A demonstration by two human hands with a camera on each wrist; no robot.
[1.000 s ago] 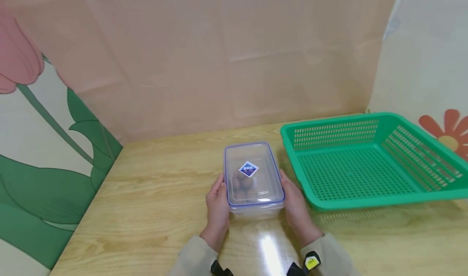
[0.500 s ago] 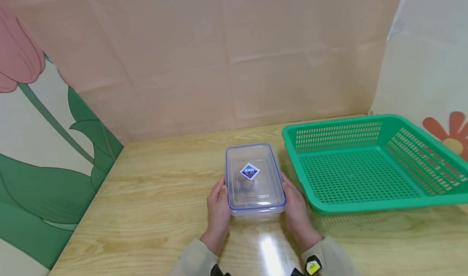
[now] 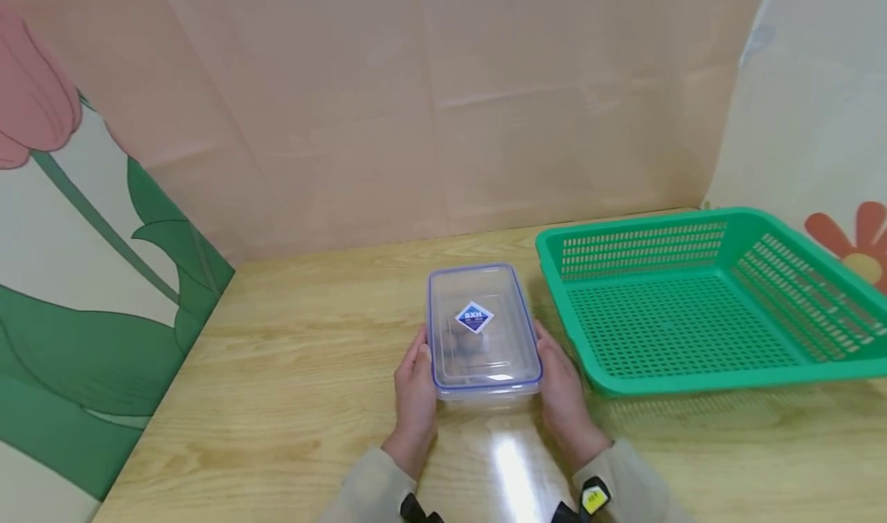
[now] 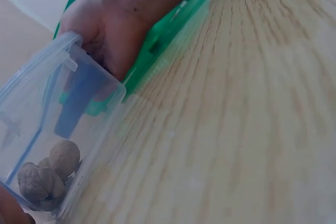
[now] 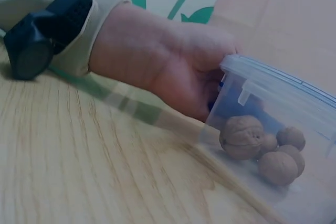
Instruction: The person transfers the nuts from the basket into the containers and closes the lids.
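Note:
A clear plastic food container [image 3: 485,357] with a blue-rimmed lid and a diamond-shaped label [image 3: 474,317] sits on the table, its lid in place. My left hand [image 3: 414,392] holds its left side, and my right hand [image 3: 563,388] grips the right side. Through the wall, the right wrist view shows a walnut [image 5: 242,137] and several smaller, smoother round brown pieces [image 5: 278,168] on the container floor. The left wrist view also shows these walnuts [image 4: 42,182] in one corner. Beyond the box, the wrist views catch the opposite hand at its side; many fingers are hidden.
To the right of the container stands a large green plastic basket [image 3: 693,380] with slotted walls, close to my right hand. A wooden table [image 3: 291,377] lies under everything. Pinkish paper [image 3: 430,107] hangs behind, and a flower-patterned panel [image 3: 83,361] borders the left edge.

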